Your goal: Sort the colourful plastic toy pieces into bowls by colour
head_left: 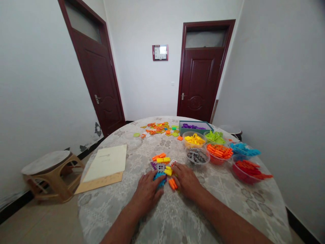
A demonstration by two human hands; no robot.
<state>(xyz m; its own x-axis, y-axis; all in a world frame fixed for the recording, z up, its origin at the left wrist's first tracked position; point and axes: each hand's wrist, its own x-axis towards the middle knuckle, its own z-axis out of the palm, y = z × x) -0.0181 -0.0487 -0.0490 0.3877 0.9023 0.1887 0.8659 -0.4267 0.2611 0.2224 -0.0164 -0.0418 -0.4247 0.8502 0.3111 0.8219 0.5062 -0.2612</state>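
Both my hands rest on a round table [177,217] with a pale patterned cloth. My left hand [148,191] lies palm down, fingers curled over a blue plastic block piece [159,178]. My right hand [186,179] sits beside it with its fingers bent near a yellow piece [168,171] and two orange pieces [173,183]. A small grey window-like piece [160,167] and purple bits [153,165] lie just beyond my fingers. More orange and yellow blocks [161,158] lie a little farther off.
Bowls of sorted pieces stand at the right: yellow [194,139], green [214,137], orange [218,151], dark grey [197,156], blue [242,149], red [247,168]. A teal box [195,127] holds purple pieces. A loose pile [159,128] lies far off, paper sheets [106,163] at left, a stool [49,169] beside the table.
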